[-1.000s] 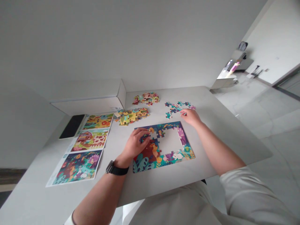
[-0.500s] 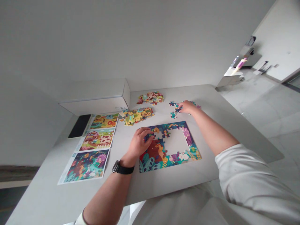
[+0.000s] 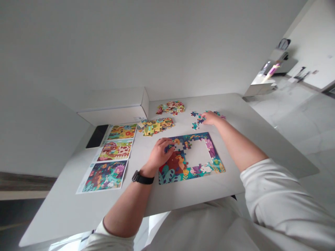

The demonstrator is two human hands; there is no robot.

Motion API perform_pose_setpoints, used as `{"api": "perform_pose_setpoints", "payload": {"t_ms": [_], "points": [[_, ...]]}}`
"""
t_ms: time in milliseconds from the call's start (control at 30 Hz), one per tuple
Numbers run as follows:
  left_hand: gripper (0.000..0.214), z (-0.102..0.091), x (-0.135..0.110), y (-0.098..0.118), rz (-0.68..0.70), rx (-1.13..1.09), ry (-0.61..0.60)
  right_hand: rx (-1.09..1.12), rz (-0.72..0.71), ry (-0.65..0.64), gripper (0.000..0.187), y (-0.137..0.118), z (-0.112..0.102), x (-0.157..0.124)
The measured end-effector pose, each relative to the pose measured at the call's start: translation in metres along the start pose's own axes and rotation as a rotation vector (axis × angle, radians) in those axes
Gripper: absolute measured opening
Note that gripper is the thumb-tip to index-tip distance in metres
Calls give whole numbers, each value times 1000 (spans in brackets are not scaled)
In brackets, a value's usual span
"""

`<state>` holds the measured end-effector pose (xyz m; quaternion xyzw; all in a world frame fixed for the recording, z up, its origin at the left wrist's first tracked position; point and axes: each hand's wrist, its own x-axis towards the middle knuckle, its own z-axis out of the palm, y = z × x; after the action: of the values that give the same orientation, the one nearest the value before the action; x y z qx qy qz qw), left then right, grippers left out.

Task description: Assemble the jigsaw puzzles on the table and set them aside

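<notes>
No wording is showing clearly enough to be read. Small dark print (image 3: 138, 118) is sitting low on the front of the white box (image 3: 112, 114), toward its right end; in front of that box, the farthest picture sheet (image 3: 104, 177) is bearing a tiny teal mark, blurring beyond reading.

We list: jigsaw (image 3: 178, 164), printed card, smooth; loose pieces (image 3: 155, 127), like printed card; picture sheets (image 3: 115, 150), thin smooth paper; box (image 3: 115, 113), matt white cardboard by its look; dark slab (image 3: 97, 136), smooth; tabletop (image 3: 65, 205), smooth, faint sheen; watch strap (image 3: 146, 179), matt black; sleeve (image 3: 272, 191), soft creased cloth; wall (image 3: 170, 45), matt; floor (image 3: 295, 120), glossy, marble-like.
</notes>
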<state>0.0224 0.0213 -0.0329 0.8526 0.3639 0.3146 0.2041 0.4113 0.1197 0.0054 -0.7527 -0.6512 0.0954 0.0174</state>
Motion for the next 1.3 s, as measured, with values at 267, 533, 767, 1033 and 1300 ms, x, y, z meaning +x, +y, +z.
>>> {"api": "perform_pose_setpoints", "payload": {"t_ms": [267, 533, 767, 1033, 1300], "points": [[17, 3, 1, -1, -3, -77, 42, -19, -29, -38, 45, -1, -1, 4], [20, -16, 9, -39, -509, -485, 490, 313, 33, 157, 29, 14, 16, -8], [27, -14, 6, 11, 115, 278, 130, 997, -91, 124, 42, -10, 26, -59], [33, -14, 20, 35, 237, 489, -72, 1083, -255, -63, 48, -83, 41, -115], [31, -1, 26, 34, 235, 474, -104, 1093, -246, -31, 45, -101, 71, -120]]}}
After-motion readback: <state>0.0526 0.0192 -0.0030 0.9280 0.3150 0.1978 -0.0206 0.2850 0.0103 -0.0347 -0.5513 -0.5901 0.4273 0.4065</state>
